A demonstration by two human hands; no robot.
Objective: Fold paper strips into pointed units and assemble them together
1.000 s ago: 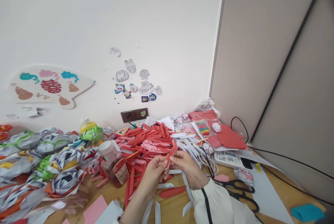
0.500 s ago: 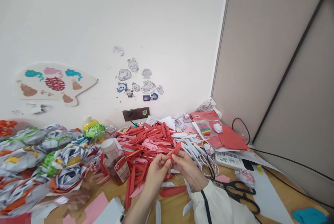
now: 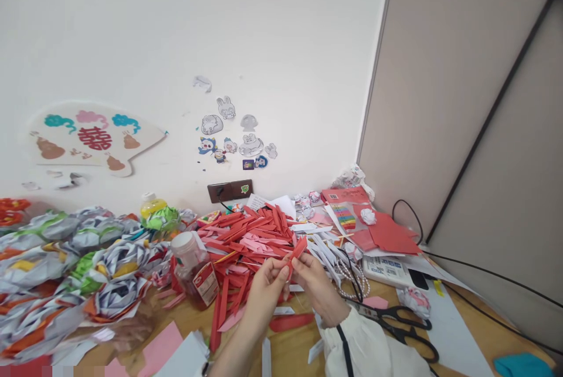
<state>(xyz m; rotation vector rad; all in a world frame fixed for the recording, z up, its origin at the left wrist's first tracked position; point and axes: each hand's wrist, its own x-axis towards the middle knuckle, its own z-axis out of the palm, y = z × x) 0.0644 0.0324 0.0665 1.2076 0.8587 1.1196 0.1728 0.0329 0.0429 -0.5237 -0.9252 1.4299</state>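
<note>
My left hand (image 3: 264,292) and my right hand (image 3: 317,284) meet low in the middle of the head view, both pinching one folded red paper strip (image 3: 296,251) that sticks up and to the right between the fingertips. Just behind the hands lies a big heap of folded red and pink strips (image 3: 246,235) on the wooden table (image 3: 294,353). Loose white strips (image 3: 323,251) lie beside my right hand.
Crumpled paper flowers (image 3: 79,265) fill the left side, with a plastic bottle (image 3: 193,271) leaning by them. Black scissors (image 3: 398,321), a calculator (image 3: 387,268), red sheets (image 3: 387,230) and black cables (image 3: 484,274) lie at the right. A white wall with stickers stands behind.
The hands and the strip have stayed almost in place; the strip's tip has tilted a little more to the right. The camera has shifted slightly.
</note>
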